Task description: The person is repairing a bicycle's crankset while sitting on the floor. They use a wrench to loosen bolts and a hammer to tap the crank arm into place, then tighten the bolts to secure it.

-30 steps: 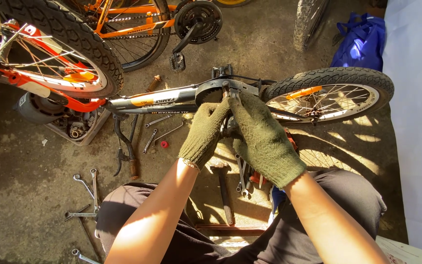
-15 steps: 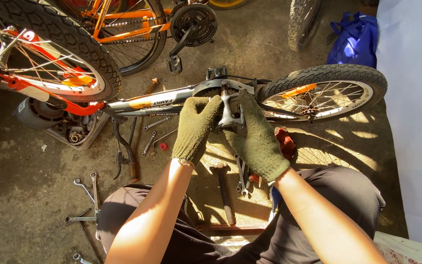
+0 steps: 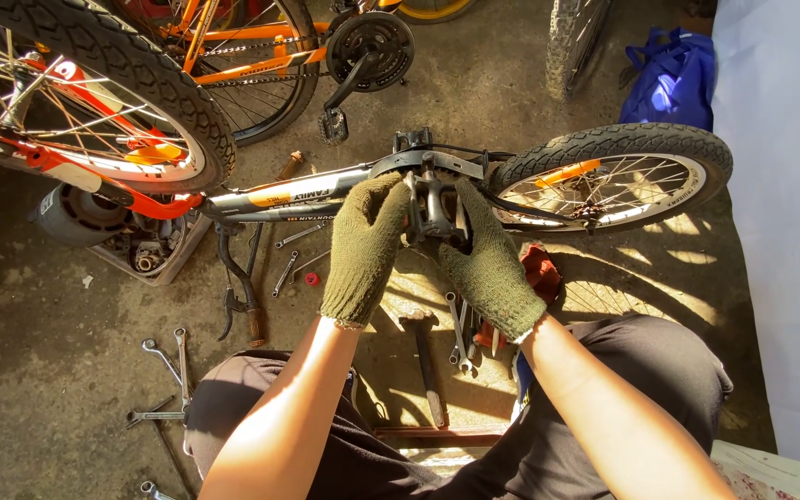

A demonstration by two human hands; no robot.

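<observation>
Far left of the hands, a tray (image 3: 178, 248) holds greasy parts. Gloved left hand (image 3: 366, 246) and right hand (image 3: 488, 262) close their fingers around the black pedal (image 3: 432, 208), held between them.

Your left hand (image 3: 363, 248) and right hand (image 3: 488, 259) wear coarse olive knitted cloth gloves, gripping a dull black metal pedal (image 3: 433, 211); matt knobbly rubber tyre (image 3: 615, 141), shiny steel spanners (image 3: 167, 356) on rough concrete floor (image 3: 39, 370).
</observation>
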